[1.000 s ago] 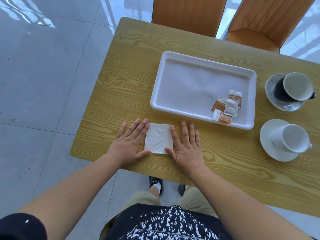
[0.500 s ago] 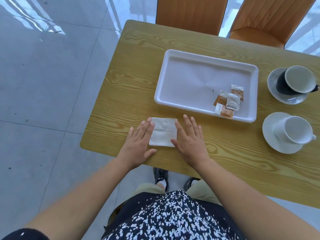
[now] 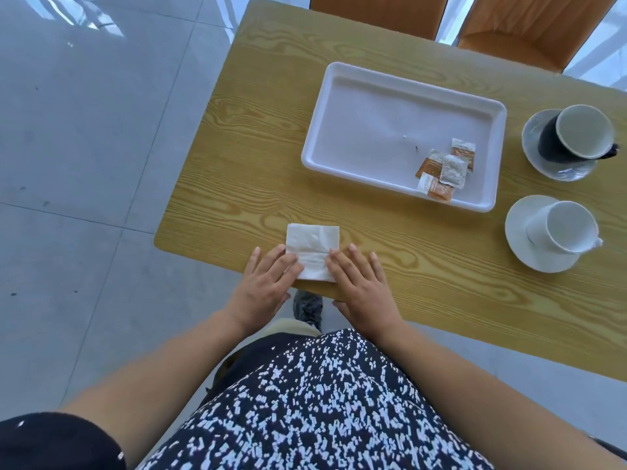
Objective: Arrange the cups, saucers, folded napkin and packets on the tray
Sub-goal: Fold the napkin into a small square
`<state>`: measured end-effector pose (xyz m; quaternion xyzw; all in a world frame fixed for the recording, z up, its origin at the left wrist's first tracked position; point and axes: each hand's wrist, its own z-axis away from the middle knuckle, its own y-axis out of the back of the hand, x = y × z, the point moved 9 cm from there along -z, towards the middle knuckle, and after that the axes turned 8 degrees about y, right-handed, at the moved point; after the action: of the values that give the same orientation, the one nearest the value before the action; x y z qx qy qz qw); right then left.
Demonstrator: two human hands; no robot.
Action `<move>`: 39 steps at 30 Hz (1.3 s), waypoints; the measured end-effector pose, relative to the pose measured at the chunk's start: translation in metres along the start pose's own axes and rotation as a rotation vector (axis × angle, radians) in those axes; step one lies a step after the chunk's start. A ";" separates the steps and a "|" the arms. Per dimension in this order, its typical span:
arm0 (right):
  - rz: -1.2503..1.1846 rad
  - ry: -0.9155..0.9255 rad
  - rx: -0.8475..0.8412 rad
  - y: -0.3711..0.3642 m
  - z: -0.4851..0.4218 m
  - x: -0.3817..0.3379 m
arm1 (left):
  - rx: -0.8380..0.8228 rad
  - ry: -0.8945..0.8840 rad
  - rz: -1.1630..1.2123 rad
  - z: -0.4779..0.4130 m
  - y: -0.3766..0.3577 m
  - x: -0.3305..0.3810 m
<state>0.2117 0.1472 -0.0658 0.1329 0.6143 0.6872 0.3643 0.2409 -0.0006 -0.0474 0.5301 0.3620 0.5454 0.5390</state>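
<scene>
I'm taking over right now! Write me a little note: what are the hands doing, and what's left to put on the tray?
Left hand and right hand: both flat, fingers pressing the near edge of the napkin on the table.
Packets: done, in the near right corner of the tray.
Black cup on grey saucer, white cup on white saucer: on the table, right of the tray.
Left: napkin, both cups and saucers onto the tray.

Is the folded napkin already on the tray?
No, the folded napkin lies on the wooden table in front of the white tray, which holds only packets.
</scene>
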 end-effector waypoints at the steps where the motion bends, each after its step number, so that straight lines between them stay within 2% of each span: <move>1: 0.020 0.008 0.041 0.003 0.001 -0.003 | 0.028 0.003 0.003 0.000 0.003 0.002; 7: 0.039 0.030 0.280 0.020 0.011 -0.015 | 0.157 0.020 0.101 -0.003 0.017 0.013; 13: -0.187 -0.018 0.350 0.028 0.011 -0.009 | 0.163 0.117 0.265 0.005 0.019 0.008; 18: -0.420 -0.136 0.327 0.030 0.007 0.001 | 0.128 0.261 0.454 0.006 0.018 -0.006; 23: -0.576 -0.264 0.297 0.028 0.004 0.011 | 0.038 0.423 0.660 -0.005 0.013 -0.022; 30: -0.771 -0.490 0.319 0.020 0.004 0.029 | 0.011 0.626 0.939 -0.009 0.003 -0.033; 33: -0.785 -0.538 0.307 0.019 0.000 0.036 | -0.011 0.665 0.898 -0.012 -0.001 -0.032; 39: -0.761 -0.593 0.258 0.017 -0.005 0.042 | 0.054 0.803 0.931 -0.013 -0.005 -0.035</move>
<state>0.1732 0.1715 -0.0619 0.1331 0.5692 0.3564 0.7289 0.2247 -0.0311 -0.0610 0.3991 0.2810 0.8712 0.0523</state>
